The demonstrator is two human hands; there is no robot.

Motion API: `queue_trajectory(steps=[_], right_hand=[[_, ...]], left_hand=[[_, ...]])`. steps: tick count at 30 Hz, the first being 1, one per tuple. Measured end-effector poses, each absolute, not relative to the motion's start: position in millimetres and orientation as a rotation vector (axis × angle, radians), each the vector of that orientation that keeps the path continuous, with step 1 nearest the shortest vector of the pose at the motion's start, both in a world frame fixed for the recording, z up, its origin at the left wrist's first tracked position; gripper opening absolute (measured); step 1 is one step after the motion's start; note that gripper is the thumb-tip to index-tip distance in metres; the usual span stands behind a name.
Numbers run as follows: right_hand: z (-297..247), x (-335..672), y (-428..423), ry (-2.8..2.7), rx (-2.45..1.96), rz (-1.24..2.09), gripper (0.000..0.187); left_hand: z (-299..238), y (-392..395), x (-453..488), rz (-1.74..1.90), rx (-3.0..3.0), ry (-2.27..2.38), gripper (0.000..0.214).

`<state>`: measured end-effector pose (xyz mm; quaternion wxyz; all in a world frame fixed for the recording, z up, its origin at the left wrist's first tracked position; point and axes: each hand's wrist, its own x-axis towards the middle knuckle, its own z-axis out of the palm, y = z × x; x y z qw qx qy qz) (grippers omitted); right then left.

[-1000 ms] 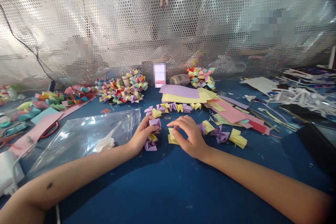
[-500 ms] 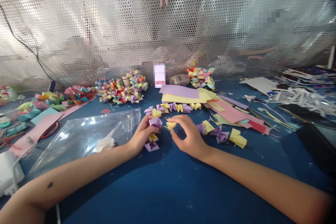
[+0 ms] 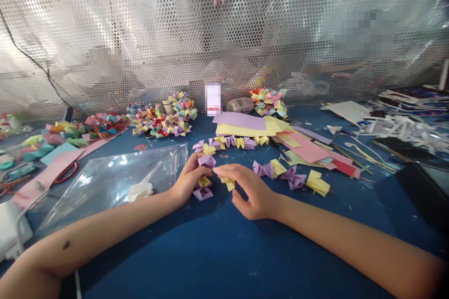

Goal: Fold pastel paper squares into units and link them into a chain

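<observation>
My left hand [image 3: 189, 180] is closed with its fingertips on a purple folded paper piece [image 3: 206, 162]. A yellow piece [image 3: 204, 182] and another purple piece [image 3: 202, 193] are just below, by the same hand; whether they are joined is hidden. To its right, my right hand [image 3: 250, 191] curls around a yellow folded paper piece [image 3: 229, 183], which is between fingers and thumb. Its index fingertip reaches close to the purple piece. Above the hands lies a curved row of purple and yellow folded pieces [image 3: 239, 143]. Right of my right hand sit several more, among them a purple piece [image 3: 293, 179].
Paper sheets [image 3: 242, 122] lie behind the row. A clear plastic bag [image 3: 105, 182] is on the left, near red-handled scissors [image 3: 66, 173]. Colourful folded-paper clusters [image 3: 161, 124] stand at the back before a perforated metal panel [image 3: 168, 32]. White paper strips [image 3: 400, 126] are heaped at right.
My right hand has moved slightly down and left with the yellow piece, turning it, and its fingertips are now nearer my left hand. My left hand has barely moved.
</observation>
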<state>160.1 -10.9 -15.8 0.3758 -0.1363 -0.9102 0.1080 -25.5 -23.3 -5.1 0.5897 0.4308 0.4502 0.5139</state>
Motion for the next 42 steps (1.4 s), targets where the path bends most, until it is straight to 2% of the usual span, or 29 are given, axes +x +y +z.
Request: queue_trajectory(steps=[5,9,16,22,25,29,31,42], right_hand=[[-16,158,-6,-2.148,-0.715,0.251,0.039],[-17,156,-4,-2.196,-0.996,0.311,0.035],[-21,155,-6,-2.310,-0.700,0.245,0.026],[-17,154,-8,-2.423,-0.516,-0.097,0.014],[-14,154,-12,-2.436,-0.375,-0.093,0.008],[-12,156,-16,-2.477,-0.192,-0.022,0.039],[-13,157,-15,-2.487,-0.154,-0.016,0.046],[-18,155,-12,-2.316,-0.245,-0.058,0.039]], left_hand=[[-5,-22,-26,1.212,1.017,1.070,0.026],[-4,-22,-25,1.209,1.015,1.064,0.026],[-7,-22,-27,1.209,1.030,1.054,0.028],[-12,-20,-29,1.179,1.062,1.050,0.024],[-13,-20,-29,1.205,1.069,1.033,0.022],[-12,-20,-29,1.215,1.066,1.016,0.023],[-12,-20,-29,1.211,1.068,1.016,0.023],[-11,-20,-28,1.161,1.118,1.026,0.026]])
